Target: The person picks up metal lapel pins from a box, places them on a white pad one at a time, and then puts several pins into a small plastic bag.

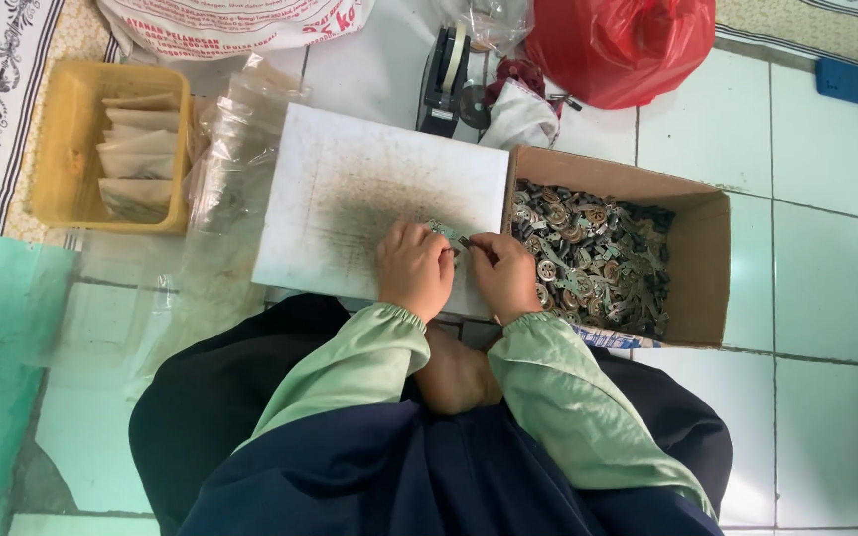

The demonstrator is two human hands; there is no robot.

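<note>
My left hand and my right hand meet over the near edge of a smudged white board lying on the floor. Both close on a small bunch of dark metal parts held between their fingertips. Both arms wear light green sleeves. Right of the hands stands an open cardboard box filled with several small dark metal parts with round ends.
A yellow plastic basket with filled clear bags sits at the left, loose clear bags beside it. A tape dispenser, a red plastic bag and a white sack lie beyond the board. A blue object lies on the white tiles at far right.
</note>
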